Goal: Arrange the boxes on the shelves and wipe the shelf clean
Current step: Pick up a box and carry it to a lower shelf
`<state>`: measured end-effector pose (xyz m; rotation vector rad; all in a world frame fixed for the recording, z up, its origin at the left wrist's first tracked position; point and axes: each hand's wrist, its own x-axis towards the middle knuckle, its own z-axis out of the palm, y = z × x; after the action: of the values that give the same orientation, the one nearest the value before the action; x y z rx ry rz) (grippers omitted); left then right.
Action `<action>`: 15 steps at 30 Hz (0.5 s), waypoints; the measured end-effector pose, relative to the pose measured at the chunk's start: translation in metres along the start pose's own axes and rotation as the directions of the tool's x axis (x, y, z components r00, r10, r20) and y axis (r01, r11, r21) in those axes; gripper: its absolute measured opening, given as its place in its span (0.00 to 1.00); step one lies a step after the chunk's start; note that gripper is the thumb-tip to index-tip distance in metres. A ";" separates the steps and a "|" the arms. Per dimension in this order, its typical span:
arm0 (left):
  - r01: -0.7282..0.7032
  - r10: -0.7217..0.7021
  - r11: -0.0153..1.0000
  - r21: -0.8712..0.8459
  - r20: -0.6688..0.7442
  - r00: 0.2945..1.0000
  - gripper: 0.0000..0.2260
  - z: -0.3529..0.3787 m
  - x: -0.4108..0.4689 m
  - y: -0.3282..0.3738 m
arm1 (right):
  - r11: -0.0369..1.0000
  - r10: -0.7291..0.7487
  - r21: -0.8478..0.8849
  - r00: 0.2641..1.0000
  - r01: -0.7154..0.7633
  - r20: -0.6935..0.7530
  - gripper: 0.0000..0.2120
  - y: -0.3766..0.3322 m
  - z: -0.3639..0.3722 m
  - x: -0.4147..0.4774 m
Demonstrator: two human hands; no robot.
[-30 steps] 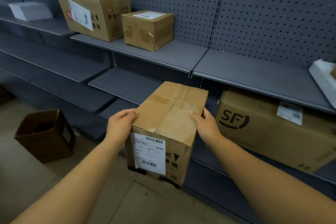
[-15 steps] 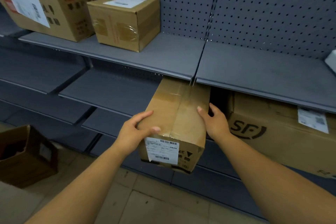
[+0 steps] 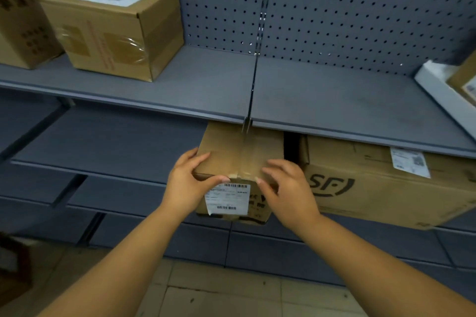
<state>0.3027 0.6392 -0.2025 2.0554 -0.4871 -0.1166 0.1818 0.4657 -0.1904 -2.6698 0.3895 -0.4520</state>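
Both hands, left [image 3: 186, 183] and right [image 3: 289, 192], held the small brown cardboard box [image 3: 239, 159]; best to push it straight back, beside the big brown SF box [image 3: 381, 183].

I see a grey pegboard [image 3: 360, 8] behind everything, its holes in even rows. Below, I see pale floor tiles [image 3: 219, 293]. A dark object [image 3: 13, 265] sits at the lower left, too blurred to identify.
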 end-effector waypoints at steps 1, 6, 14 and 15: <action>-0.025 0.026 0.999 0.034 -0.030 0.999 0.33 0.004 0.003 0.001 | 0.998 -0.047 -0.050 0.999 0.046 -0.014 0.16 0.001 0.003 -0.002; -0.228 0.249 0.956 0.186 -0.100 0.963 0.23 0.017 0.004 -0.001 | 0.959 -0.114 -0.260 0.993 0.115 0.018 0.22 -0.003 0.014 -0.005; -0.546 0.488 0.654 0.524 0.259 0.834 0.25 0.021 0.005 -0.030 | 0.943 -0.004 -0.325 0.978 0.073 0.209 0.32 -0.010 0.017 0.007; -0.540 0.456 0.648 0.537 0.294 0.840 0.27 0.019 0.009 -0.028 | 0.947 0.024 -0.316 0.966 0.060 0.256 0.33 -0.010 0.014 0.010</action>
<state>0.3136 0.6325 -0.2351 2.4445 -1.3092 0.2804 0.1983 0.4758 -0.1961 -3.0001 0.3874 -0.0413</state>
